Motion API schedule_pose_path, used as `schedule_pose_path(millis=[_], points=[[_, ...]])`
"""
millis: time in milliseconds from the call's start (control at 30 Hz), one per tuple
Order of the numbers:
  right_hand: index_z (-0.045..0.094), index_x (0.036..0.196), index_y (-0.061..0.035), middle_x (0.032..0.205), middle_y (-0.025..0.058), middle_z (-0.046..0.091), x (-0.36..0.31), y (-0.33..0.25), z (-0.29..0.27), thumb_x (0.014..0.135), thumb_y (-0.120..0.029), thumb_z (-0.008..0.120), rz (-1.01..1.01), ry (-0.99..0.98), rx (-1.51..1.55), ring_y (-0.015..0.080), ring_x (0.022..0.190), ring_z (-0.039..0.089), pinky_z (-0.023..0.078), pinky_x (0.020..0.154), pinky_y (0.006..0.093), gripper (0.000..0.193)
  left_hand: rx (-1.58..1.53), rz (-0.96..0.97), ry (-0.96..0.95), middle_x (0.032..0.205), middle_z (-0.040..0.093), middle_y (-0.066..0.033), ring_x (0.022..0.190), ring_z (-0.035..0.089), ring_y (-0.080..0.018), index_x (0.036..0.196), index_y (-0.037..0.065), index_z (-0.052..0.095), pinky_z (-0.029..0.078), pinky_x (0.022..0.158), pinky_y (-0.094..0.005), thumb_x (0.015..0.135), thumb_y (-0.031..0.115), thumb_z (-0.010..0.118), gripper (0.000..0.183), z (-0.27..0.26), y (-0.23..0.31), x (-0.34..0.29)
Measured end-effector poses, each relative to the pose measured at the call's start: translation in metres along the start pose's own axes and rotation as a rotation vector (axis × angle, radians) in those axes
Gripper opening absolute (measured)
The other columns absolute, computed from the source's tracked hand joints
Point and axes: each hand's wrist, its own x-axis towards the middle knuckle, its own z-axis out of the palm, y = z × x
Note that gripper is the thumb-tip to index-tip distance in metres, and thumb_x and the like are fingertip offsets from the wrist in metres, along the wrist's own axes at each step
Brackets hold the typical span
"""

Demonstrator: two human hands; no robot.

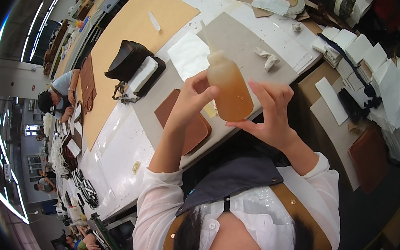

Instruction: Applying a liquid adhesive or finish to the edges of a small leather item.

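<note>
A translucent squeeze bottle with amber liquid and a thin pointed nozzle is raised over the table's near edge, tilted a little to the left. My left hand is wrapped round its left side, thumb across the front. My right hand is at the lower right side, with fingertips against the wall and thumb at the base. Behind the left wrist, a brown leather piece with rounded corners lies on a grey board. A white sheet lies beyond the bottle, and a crumpled tissue to its right.
A black leather bag with a white block in it stands left on the table. Tan sheet material covers the far side. Stacked white pieces and a brown leather item are at right. A co-worker works far left.
</note>
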Motion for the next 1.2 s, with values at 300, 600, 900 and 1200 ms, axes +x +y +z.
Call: schedule_pose_path(millis=[300,600,900,1200], points=[[0.070,0.126,-0.0125,0.103,-0.0070,0.054,0.006,-0.002,-0.008,0.069,-0.056,0.076,-0.141,-0.086,-0.189,0.0178,0.092,0.043,0.029,0.087,0.0367,0.071,0.017,0.000,-0.024,0.103,0.069,-0.0060,0.090,0.063,-0.0128,0.127,-0.003,0.062,0.051,0.076,-0.0289,0.088,0.043,0.075,0.062,-0.001,0.001,0.000],[0.074,0.115,-0.0129,0.101,-0.0070,0.056,-0.004,-0.001,-0.004,0.070,-0.054,0.077,-0.169,0.008,-0.199,0.0158,0.090,0.046,0.029,0.085,0.0359,0.060,0.008,-0.009,-0.033,0.099,0.068,-0.0052,0.087,0.060,-0.0116,0.123,-0.002,0.064,0.049,0.074,-0.0276,0.088,0.051,0.073,0.065,0.000,-0.005,-0.001],[0.068,0.124,-0.0151,0.105,-0.0044,0.055,-0.010,0.002,0.005,0.075,-0.055,0.078,-0.086,0.079,-0.086,0.0168,0.095,0.047,0.029,0.087,0.0368,0.064,-0.016,0.025,0.033,0.098,0.068,-0.0051,0.087,0.061,-0.0122,0.124,-0.002,0.064,0.049,0.076,-0.0293,0.088,0.048,0.074,0.063,0.004,0.000,0.001],[0.069,0.127,-0.0136,0.104,-0.0058,0.052,0.004,0.000,-0.008,0.071,-0.060,0.074,-0.134,-0.080,-0.217,0.0173,0.092,0.042,0.028,0.087,0.0361,0.073,-0.021,-0.011,-0.028,0.096,0.068,-0.0050,0.079,0.060,-0.0106,0.124,-0.003,0.064,0.049,0.067,-0.0268,0.088,0.045,0.075,0.061,0.001,0.001,0.003]])
